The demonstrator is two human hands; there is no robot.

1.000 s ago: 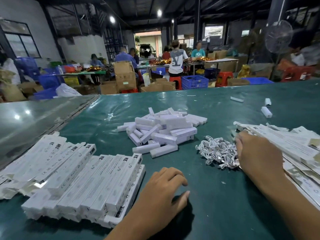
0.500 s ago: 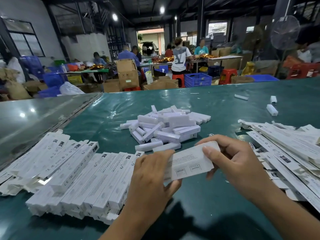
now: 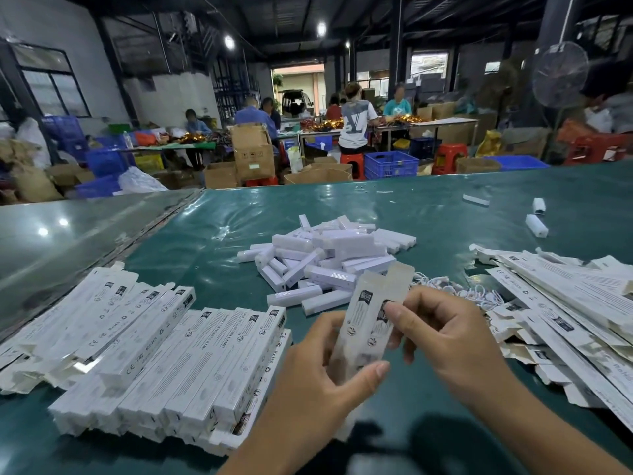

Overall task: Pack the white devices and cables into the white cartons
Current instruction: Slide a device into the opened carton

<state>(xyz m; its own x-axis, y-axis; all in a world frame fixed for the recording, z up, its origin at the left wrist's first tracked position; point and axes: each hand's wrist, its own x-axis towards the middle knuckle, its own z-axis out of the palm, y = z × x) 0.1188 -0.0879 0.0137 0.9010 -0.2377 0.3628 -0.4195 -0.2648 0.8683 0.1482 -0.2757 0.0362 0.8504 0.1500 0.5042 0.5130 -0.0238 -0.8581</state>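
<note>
At 6 o'clock above the surface (image 3: pixel 428 423): 1 flat carton (image 3: pixel 371 323), thin card, light, creasable. My left hand (image 3: pixel 318 382) pinches its lower end, right hand (image 3: pixel 448 330) its edge. Devices (image 3: pixel 329 255) at 12, cables (image 3: pixel 455 289) at 1. Take folds, not flaps.

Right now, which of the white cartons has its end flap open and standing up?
The white printed carton gripped by both the left hand and right hand; those stacked at left lie closed.

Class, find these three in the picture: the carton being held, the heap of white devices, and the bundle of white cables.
carton (image 3: pixel 371 317): head view, printed front face.
heap of white devices (image 3: pixel 329 255): head view, middle of the pile.
white cables (image 3: pixel 479 296): head view, loops right of the thumb.
</note>
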